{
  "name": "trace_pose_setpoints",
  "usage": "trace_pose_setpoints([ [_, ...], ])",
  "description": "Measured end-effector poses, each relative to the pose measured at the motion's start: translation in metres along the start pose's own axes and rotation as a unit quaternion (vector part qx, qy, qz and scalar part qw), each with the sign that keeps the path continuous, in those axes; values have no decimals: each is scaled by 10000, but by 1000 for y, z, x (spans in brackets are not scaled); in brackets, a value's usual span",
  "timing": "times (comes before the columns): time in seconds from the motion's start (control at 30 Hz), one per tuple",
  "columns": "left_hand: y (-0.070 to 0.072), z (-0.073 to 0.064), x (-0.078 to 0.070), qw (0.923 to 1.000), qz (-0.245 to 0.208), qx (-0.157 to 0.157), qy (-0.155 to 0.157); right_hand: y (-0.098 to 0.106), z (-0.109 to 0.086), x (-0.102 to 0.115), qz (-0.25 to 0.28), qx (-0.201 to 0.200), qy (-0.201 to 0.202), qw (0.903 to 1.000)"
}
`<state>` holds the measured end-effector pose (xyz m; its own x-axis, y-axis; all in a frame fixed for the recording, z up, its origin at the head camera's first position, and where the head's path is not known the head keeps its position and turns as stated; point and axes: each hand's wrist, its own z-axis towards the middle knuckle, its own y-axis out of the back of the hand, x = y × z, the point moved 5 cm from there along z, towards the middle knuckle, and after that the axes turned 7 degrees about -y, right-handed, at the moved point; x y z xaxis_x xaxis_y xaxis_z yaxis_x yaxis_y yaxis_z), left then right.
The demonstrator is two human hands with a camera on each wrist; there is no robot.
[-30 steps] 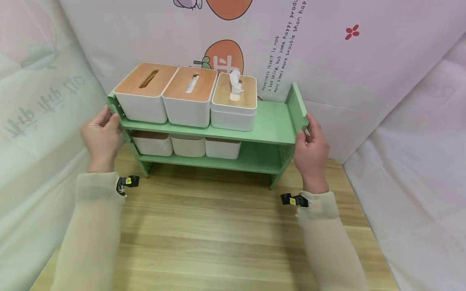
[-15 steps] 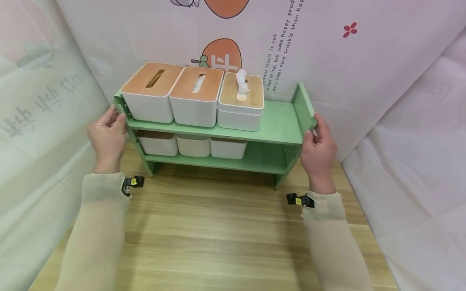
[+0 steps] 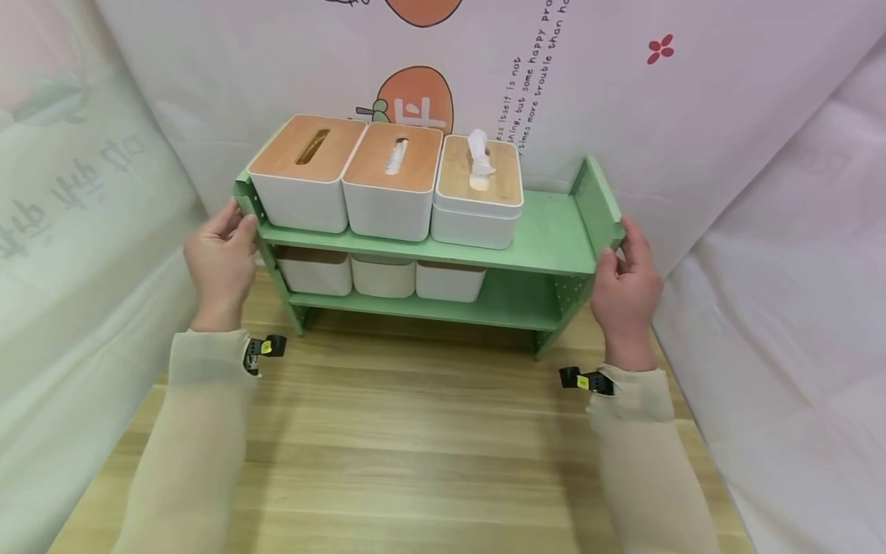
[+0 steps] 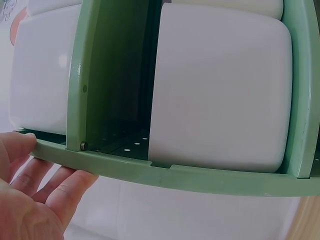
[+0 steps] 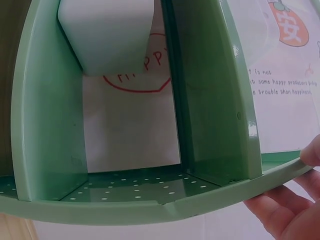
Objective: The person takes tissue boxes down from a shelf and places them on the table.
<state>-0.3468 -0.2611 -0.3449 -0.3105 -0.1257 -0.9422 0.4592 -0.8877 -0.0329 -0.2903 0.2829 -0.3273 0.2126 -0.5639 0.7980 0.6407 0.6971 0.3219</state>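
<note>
A green two-tier shelf [image 3: 554,231] stands on the wood-grain surface between my hands. My left hand [image 3: 221,265] grips the upper front edge of its left side panel, thumb inside and fingers outside, as the left wrist view shows. My right hand [image 3: 628,296] holds the right side panel [image 3: 601,201] the same way. On the top board sit three white boxes with wooden lids: a left box [image 3: 299,201], a middle box [image 3: 389,211] and a right tissue box [image 3: 477,225] with a tissue sticking out. Below stand two white bins [image 3: 317,275] and a cream bin [image 3: 384,278].
A printed white cloth wall [image 3: 304,54] rises right behind the shelf. White cloth also hangs at the left side [image 3: 90,292] and the right side [image 3: 782,308]. Bare wood-grain surface [image 3: 415,446] lies in front of the shelf.
Both hands and the shelf with its boxes have shifted steadily to the right against the printed wall. The grip on both side panels stays the same.
</note>
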Motion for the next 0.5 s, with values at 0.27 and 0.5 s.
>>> trace_pose_setpoints([
  [0.27, -8, -2, -4, 9993, 323, 38, -182, 9, 0, -1, -186, 11, -98, 9998],
  [0.5, -12, -7, -6, 9982, 516, 102, -272, 14, 1, -4, -246, -61, -178, 9995],
])
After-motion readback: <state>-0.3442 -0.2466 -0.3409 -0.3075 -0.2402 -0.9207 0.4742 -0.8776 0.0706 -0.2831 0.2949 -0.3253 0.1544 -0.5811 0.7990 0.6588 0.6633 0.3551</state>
